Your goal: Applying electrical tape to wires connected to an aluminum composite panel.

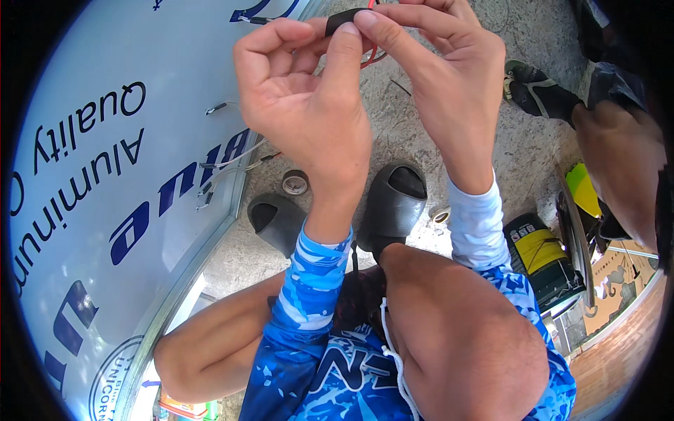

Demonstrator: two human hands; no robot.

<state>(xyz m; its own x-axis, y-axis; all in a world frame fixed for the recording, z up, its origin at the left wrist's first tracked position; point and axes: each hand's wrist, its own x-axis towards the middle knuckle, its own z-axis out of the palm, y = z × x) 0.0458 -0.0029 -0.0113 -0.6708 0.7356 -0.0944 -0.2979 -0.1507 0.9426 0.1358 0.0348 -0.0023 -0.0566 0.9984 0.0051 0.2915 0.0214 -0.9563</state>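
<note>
Close together at the top of the head view, my two hands work on a short black strip that looks like electrical tape. The thumb and fingers of my left hand pinch it from the left. At its right end, the thumb and forefinger of my right hand close on a thin red wire, which loops down behind the fingertips. How the strip and the wire meet is hidden by my fingers. Left of my hands stands a white panel with dark lettering, and short wires poke out of its face.
On the concrete floor a tape roll lies by my black slippers; a smaller roll rests right of them. A dark bucket with a yellow label stands at the right. Beyond it are another person's leg and sandalled foot.
</note>
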